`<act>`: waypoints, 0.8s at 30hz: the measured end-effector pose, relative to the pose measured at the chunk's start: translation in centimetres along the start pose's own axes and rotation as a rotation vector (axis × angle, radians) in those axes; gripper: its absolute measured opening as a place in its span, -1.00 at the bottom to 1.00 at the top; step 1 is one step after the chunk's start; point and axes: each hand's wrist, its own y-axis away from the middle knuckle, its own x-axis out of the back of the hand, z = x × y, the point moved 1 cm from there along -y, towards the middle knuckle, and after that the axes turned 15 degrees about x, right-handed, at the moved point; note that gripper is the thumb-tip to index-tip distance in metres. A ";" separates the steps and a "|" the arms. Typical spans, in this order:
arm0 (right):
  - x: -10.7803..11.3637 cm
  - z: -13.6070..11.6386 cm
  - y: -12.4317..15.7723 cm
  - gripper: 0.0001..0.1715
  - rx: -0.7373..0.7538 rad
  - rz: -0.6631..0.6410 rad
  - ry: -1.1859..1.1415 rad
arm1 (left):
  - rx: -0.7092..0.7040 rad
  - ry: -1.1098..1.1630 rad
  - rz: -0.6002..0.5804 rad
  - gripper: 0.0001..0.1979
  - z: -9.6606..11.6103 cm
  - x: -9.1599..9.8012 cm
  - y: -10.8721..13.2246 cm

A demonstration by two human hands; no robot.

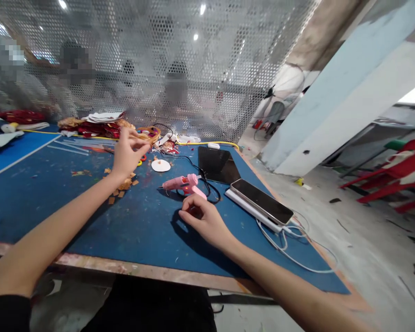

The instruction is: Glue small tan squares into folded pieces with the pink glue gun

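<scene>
My left hand [126, 154] is raised over the far part of the blue table, thumb and forefinger drawn together beside a tan ribbon loop [148, 135]. Whatever lies between those fingertips is too small to make out. Beneath its wrist are scattered small brown squares [119, 191]. My right hand [204, 219] curls into a ring, thumb tip near the forefinger; I cannot make out anything in it. Just beyond it lies a pink glue gun [181, 183], its nozzle to the left. A white oval piece [161, 165] with a small brown bit on it lies between the hands.
A phone [263, 200] rests on a white slab with white cables at the right. Behind it lies a dark tablet [217, 164]. Red and white material [102, 124] is heaped at the back. A perforated metal screen [200, 74] stands behind the table [134, 235].
</scene>
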 end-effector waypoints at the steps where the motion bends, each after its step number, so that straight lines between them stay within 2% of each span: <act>1: 0.0 0.0 0.0 -0.85 0.010 0.000 0.007 | 0.025 -0.048 -0.066 -0.72 -0.6 -0.5 -0.7; 5: 0.2 -0.1 0.0 -0.87 0.052 0.012 0.038 | 0.074 -0.144 -0.250 -0.85 -3.0 -2.2 -1.3; 10: 0.3 -0.1 0.0 -0.90 0.077 -0.009 0.068 | 0.126 -0.155 -0.376 -0.90 -4.1 -1.9 -1.2; 19: 0.3 -0.1 -0.1 -0.90 0.080 -0.020 0.081 | 0.201 0.036 -0.426 -0.86 -3.4 -0.5 -1.9; 24: 0.2 -0.1 -0.1 -0.91 0.078 -0.025 0.095 | 0.249 0.165 -0.389 -0.87 -3.2 -0.8 -2.1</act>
